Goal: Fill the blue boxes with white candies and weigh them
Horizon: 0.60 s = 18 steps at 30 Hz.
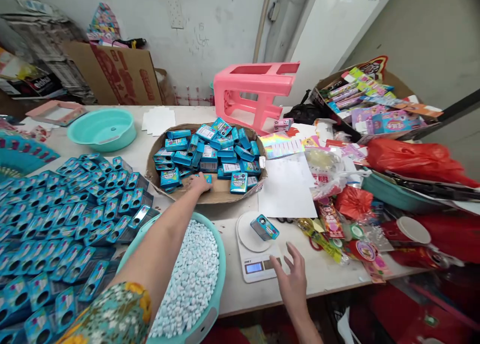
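My left hand (199, 183) reaches into a shallow cardboard tray (176, 193), its fingers closed on a small blue candy box (208, 179) at the near side. Many similar blue boxes (210, 151) lie heaped in that tray. My right hand (292, 279) is open, thumb and fingers apart, just in front of a white digital scale (245, 234). One blue candy box (265, 227) rests tilted on the scale's round plate, apart from my right hand. Under my left forearm stands a turquoise basin (221, 269) filled with pale blue and white candies (195, 269).
Rows of blue boxes with round holes (75, 219) cover the left of the table. Behind them sits a turquoise bowl (103, 129). A pink stool (255, 91) lies at the back. White paper (287, 189), bags and a carton of packets (375, 104) crowd the right.
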### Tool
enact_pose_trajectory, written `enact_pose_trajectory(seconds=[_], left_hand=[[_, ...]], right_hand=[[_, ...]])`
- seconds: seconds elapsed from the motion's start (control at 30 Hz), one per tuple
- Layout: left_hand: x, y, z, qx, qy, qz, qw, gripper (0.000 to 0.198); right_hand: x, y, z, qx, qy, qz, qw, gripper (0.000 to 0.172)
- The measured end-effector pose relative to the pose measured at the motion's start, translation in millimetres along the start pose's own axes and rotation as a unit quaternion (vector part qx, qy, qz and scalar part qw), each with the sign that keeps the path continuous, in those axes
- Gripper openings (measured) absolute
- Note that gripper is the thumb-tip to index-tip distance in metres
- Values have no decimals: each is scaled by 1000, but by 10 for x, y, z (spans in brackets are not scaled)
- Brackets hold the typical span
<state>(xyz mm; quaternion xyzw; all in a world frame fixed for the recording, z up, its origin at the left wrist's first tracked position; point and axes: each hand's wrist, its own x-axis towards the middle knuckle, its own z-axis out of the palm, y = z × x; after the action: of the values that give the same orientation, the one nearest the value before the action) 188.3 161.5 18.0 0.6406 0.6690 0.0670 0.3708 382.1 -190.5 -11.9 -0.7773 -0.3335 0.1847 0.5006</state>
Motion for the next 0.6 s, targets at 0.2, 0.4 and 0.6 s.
enact_pose_trajectory(seconds=[0.2,0.4,0.6], left_hand=[[-428,30,-348,-189,-116,103,970,64],[-1467,-222,-392,-520,-276,96,803,68],[-2148,-471,-55,-503,-204,128,830,78]], right_hand=[[-92,-159,-272,-22,0,-22,1000,43],[51,-849,260,65,-83,-157,982,38],[105,-1139,600,180,-202,-71,960,34]])
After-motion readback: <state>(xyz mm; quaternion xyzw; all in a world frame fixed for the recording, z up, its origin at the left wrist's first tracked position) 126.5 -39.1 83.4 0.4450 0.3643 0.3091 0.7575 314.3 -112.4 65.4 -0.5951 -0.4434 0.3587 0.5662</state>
